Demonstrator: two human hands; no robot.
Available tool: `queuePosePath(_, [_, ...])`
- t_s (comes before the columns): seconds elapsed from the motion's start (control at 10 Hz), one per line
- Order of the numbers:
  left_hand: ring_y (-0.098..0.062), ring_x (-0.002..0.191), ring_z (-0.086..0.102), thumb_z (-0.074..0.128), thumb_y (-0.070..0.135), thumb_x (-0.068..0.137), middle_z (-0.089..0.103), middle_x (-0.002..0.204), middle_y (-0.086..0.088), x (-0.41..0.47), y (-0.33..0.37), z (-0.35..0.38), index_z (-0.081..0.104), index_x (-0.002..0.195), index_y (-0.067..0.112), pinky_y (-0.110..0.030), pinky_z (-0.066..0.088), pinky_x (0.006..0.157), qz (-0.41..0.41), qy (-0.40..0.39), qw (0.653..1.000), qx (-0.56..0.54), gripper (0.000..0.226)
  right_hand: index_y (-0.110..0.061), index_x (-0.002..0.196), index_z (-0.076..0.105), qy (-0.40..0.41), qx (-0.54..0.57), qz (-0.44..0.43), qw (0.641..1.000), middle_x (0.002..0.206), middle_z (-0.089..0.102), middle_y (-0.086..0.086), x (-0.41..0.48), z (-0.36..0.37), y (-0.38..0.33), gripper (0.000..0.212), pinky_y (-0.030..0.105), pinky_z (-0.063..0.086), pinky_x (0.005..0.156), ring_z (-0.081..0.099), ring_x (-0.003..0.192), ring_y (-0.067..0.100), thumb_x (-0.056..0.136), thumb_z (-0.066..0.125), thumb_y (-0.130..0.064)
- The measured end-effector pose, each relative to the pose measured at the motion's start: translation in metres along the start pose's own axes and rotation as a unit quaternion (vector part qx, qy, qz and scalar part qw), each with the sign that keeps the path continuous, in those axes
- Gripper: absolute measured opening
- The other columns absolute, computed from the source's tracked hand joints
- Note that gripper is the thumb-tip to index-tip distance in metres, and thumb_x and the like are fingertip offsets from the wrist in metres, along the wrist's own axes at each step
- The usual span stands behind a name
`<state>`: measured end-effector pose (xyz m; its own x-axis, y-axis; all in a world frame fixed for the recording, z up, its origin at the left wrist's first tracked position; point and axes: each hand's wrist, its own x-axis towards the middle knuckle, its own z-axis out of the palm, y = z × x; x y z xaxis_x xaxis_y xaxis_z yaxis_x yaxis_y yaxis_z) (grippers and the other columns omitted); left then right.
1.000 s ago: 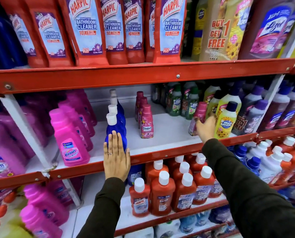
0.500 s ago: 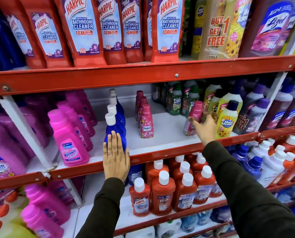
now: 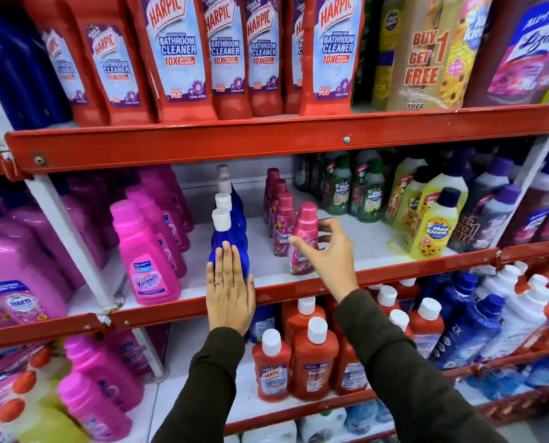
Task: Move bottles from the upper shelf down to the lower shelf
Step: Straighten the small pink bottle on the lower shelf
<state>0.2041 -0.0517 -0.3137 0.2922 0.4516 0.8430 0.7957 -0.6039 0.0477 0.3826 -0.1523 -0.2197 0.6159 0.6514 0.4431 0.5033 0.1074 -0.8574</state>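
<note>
A small pink Comfort bottle (image 3: 305,225) stands slightly tilted on the white middle shelf (image 3: 362,241), at the front of a row of matching Comfort bottles (image 3: 282,215). My right hand (image 3: 327,251) is around it, with the thumb across its front and the fingers at its right side. My left hand (image 3: 230,298) lies flat with fingers together against the front blue white-capped bottle (image 3: 231,231) and the red shelf rail (image 3: 394,270); it holds nothing. Red Harpic bathroom cleaner bottles (image 3: 177,52) fill the upper shelf.
Pink Vanish bottles (image 3: 148,260) stand left of the blue row. Yellow, green and purple Max Kleen bottles (image 3: 433,228) crowd the right. Bare shelf lies between the Comfort row and them. Red white-capped Harpic bottles (image 3: 313,362) sit on the shelf below.
My right hand has carried the pink Comfort bottle leftward from beside the Max Kleen bottles to the front of the Comfort row. The left hand has stayed put.
</note>
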Motion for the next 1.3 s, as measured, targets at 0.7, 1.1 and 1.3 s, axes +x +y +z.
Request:
queuePosePath(0.7, [-0.025, 0.158, -0.012, 0.03, 0.031, 0.103, -0.018, 0.169, -0.013, -0.002, -0.001, 0.0, -0.005, 0.161, 0.004, -0.042, -0.006, 0.129, -0.005, -0.036, 0.999, -0.006, 0.073, -0.028, 0.114, 0.05, -0.009, -0.065, 0.019, 0.998, 0.115, 0.064, -0.004, 0.002, 0.032, 0.012, 0.06, 0.023, 0.051, 0.085, 0.061, 0.1, 0.01, 0.072, 0.079, -0.058])
queuePosePath(1.1, [0.004, 0.154, -0.013, 0.021, 0.042, 0.108, -0.022, 0.167, 0.02, 0.01, 0.074, -0.024, -0.016, 0.159, 0.036, -0.015, -0.008, 0.124, -0.051, -0.196, 0.919, -0.339, 0.064, -0.024, 0.148, 0.044, -0.03, 0.208, 0.169, 0.963, 0.152, 0.048, 0.004, -0.022, 0.029, 0.014, 0.069, 0.026, 0.039, 0.106, 0.051, 0.131, 0.011, 0.097, 0.028, -0.067])
queuePosePath(1.3, [-0.006, 0.155, 0.016, 0.016, 0.049, 0.108, 0.015, 0.171, 0.003, 0.043, 0.09, -0.029, 0.009, 0.163, 0.027, -0.037, 0.014, 0.129, -0.312, -0.296, 0.736, -0.523, 0.06, -0.036, 0.104, 0.061, -0.119, 0.187, 0.199, 0.955, 0.113, 0.066, -0.003, -0.013, 0.017, 0.017, 0.053, 0.018, 0.044, 0.092, 0.064, 0.095, -0.004, 0.099, 0.017, -0.065])
